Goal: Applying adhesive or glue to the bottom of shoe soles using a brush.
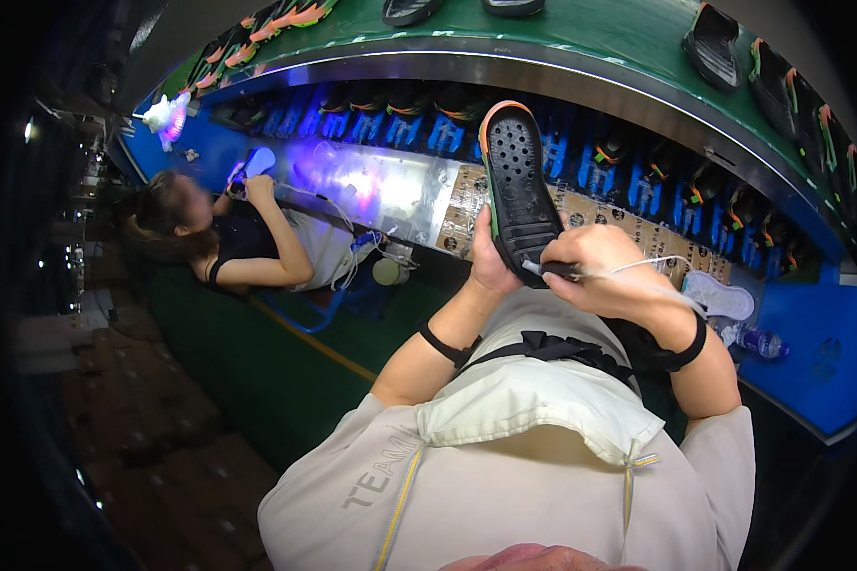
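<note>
A black shoe sole [516, 176] with round holes in its forepart and an orange and green edge stands heel-down in front of my body. My left hand [490, 259] is closed around its left side near the heel. In my right hand [605, 269] is a small black-handled tool [559, 270] with a pale tip and a thin white cord trailing off to the right. The tool's tip is at the heel end of the sole, seemingly touching it. My right fingers hide part of the handle and the heel's right edge.
Beyond the sole runs a bench with cardboard [462, 211] and a metal plate [419, 195]. Shoes on blue holders [448, 133] line its back. Above is a green belt [581, 24] carrying soles. A white sole-shaped piece [719, 297] and bottle [764, 343] lie right; a co-worker [257, 238] sits left.
</note>
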{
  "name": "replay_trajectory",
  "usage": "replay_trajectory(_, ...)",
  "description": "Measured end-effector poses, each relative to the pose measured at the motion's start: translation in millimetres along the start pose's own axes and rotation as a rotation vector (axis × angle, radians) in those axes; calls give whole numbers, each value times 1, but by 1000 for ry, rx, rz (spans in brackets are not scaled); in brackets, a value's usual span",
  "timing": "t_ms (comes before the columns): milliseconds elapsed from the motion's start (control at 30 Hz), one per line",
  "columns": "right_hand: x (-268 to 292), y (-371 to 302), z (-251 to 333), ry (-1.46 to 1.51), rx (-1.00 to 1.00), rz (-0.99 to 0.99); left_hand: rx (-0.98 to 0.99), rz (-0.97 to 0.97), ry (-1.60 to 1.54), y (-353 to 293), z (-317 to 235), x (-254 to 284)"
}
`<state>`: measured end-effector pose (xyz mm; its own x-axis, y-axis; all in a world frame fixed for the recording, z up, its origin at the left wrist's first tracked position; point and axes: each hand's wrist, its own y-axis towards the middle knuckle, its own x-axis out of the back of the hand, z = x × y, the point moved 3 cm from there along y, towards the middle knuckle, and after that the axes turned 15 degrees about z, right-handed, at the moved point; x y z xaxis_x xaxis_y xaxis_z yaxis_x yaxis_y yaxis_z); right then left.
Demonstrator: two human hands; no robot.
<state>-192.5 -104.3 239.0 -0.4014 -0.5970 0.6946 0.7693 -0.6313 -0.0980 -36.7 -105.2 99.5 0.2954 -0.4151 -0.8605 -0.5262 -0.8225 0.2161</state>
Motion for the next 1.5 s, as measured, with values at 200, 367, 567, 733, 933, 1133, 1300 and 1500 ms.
replay_trajectory(200, 33, 8, -5, 156, 78, -779, 9, 45, -68, 4, 1, -42)
replay_trajectory(367, 18, 20, 1, -84, 255, -757, 21, -157, -12, -2, 3, -44)
replay_trajectory(567, 32, 14, -7, 147, 230, -867, 37, 155, -82, 10, -14, -69)
replay_trajectory(733, 23, 19, 9, -166, 471, -445, -73, 67, -83, 8, -17, -52)
replay_trajectory(933, 27, 14, 13, -150, 323, -611, -93, -44, -105, 13, -25, -47)
replay_trajectory(1133, 28, 6, 16, 59, 367, -540, -100, -56, -17, 11, -39, -45)
replay_trajectory(1300, 18, 5, 25, -175, 498, -255, -154, 13, -117, 16, -47, -46)
replay_trajectory(1500, 22, -1, 27, -196, 407, -231, -129, 165, -183, 26, -60, -56)
